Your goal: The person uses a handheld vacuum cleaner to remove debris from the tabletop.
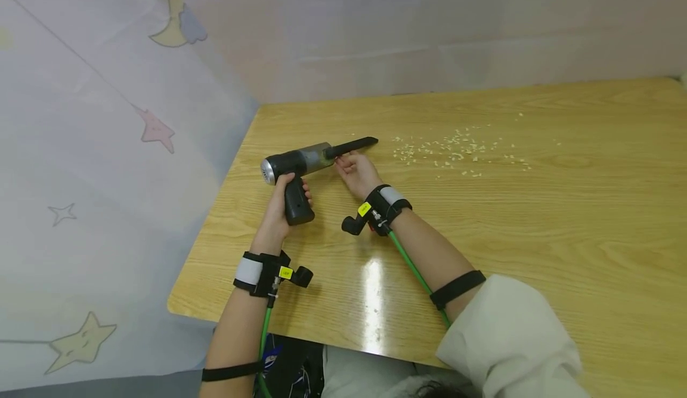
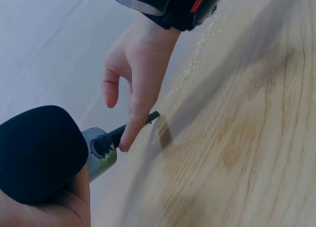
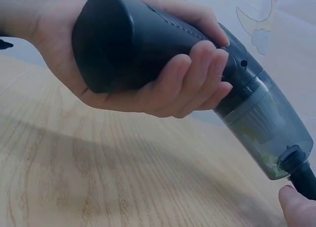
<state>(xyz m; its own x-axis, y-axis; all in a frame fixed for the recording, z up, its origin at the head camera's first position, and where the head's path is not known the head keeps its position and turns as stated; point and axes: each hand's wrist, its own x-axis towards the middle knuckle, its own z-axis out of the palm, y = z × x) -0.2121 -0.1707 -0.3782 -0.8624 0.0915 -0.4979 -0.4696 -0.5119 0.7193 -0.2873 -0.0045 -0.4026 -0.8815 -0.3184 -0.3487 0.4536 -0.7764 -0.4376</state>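
Observation:
A black handheld vacuum cleaner (image 1: 287,164) with a clear dust cup (image 3: 269,126) is held up over the left part of the table. My left hand (image 3: 168,84) grips its handle, fingers curled round it. A narrow black nozzle (image 1: 354,146) runs from the cup toward the right. Pale bits show inside the cup. My right hand (image 1: 358,174) is at the nozzle's base, one fingertip right at it in the left wrist view; its fingers are mostly straight, and the thumb stands apart.
Many small pale crumbs (image 1: 461,147) lie scattered on the wooden table (image 1: 537,237), right of the nozzle tip. A printed cloth (image 1: 107,207) stands along the left side and the back. Green cables (image 1: 408,261) run along both forearms.

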